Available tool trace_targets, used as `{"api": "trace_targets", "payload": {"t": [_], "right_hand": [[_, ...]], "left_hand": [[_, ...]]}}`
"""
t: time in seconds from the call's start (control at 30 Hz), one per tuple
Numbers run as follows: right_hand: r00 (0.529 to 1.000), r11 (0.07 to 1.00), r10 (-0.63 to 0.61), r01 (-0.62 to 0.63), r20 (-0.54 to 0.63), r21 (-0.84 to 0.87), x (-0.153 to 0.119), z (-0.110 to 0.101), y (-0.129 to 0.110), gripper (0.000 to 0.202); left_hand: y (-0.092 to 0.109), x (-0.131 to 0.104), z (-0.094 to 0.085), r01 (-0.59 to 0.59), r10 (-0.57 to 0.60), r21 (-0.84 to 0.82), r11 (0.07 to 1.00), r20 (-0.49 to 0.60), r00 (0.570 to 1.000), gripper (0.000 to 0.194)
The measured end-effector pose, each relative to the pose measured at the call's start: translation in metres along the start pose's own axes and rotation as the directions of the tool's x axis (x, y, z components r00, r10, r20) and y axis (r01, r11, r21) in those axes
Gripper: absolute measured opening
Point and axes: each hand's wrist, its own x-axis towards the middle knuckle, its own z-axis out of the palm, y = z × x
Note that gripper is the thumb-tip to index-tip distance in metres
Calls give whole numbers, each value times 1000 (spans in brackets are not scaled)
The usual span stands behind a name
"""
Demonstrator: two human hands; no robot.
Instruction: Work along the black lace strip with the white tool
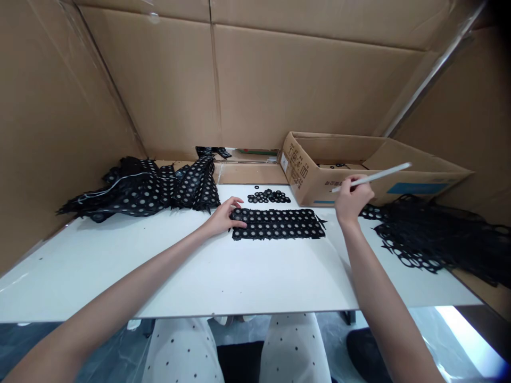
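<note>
Flat on the white table lies a black perforated strip (279, 223) with rows of round pale spots. My left hand (223, 215) rests at the strip's left end, thumb on top and fingers curved along its far edge. Raised to the right of the strip, my right hand (353, 198) is closed round a slim white stick (385, 172), which slants up to the right. Just beyond the strip lies a small pile of black rings (269, 196); one ring sits apart behind it.
An open cardboard box (339, 186) stands behind my right hand, with some black rings inside. Crumpled black dotted sheets (159, 186) are heaped at the left. Black sheets with punched-out holes (439, 234) lie at the right. Cardboard walls (255, 85) enclose the white table (255, 276).
</note>
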Motion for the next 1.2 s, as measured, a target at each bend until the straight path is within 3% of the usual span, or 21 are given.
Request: {"api": "trace_targets", "payload": {"t": [0.1, 0.2, 0.3, 0.4, 0.5, 0.57, 0.7, 0.83, 0.93, 1.07, 1.2], "right_hand": [[990, 981, -28, 0, 140, 192, -11, 6, -14, 12], [926, 899, -16, -152, 378, 410, -30, 14, -30, 19], [782, 778, -68, -347, 620, 523, -52, 20, -41, 22], [602, 672, -125, -533, 789, 514, -73, 26, -46, 22], [413, 525, -171, -730, 895, 438, -88, 34, -46, 27], [344, 451, -206, -797, 916, 401, -94, 39, -44, 26], [345, 417, -226, -811, 911, 411, -99, 45, -42, 17], [386, 455, -204, -777, 900, 436, -99, 44, -39, 11], [390, 509, -194, -744, 900, 433, -100, 43, -38, 13], [382, 550, -196, -719, 903, 424, -100, 42, -38, 16], [350, 503, -208, -762, 913, 407, -98, 42, -38, 9]], "left_hand": [[1, 2, -8, 18, -12, -76, 997, 80, 997, 67], [5, 2, -16, 84, -64, -170, 982, 119, 991, 71], [10, 0, -19, 165, -145, -205, 965, 107, 984, 73], [14, -1, -18, 202, -192, -175, 964, 74, 979, 70], [15, -2, -18, 183, -176, -111, 977, 72, 982, 64], [15, -2, -18, 181, -174, -81, 980, 90, 981, 59], [19, -3, -17, 179, -170, -75, 981, 111, 979, 50], [24, -3, -14, 229, -216, -134, 964, 104, 971, 46], [25, -3, -12, 263, -253, -163, 951, 78, 964, 41], [29, -6, -9, 247, -243, -56, 967, 69, 968, 37], [34, -9, -6, 209, -214, 71, 975, 69, 974, 32]]}}
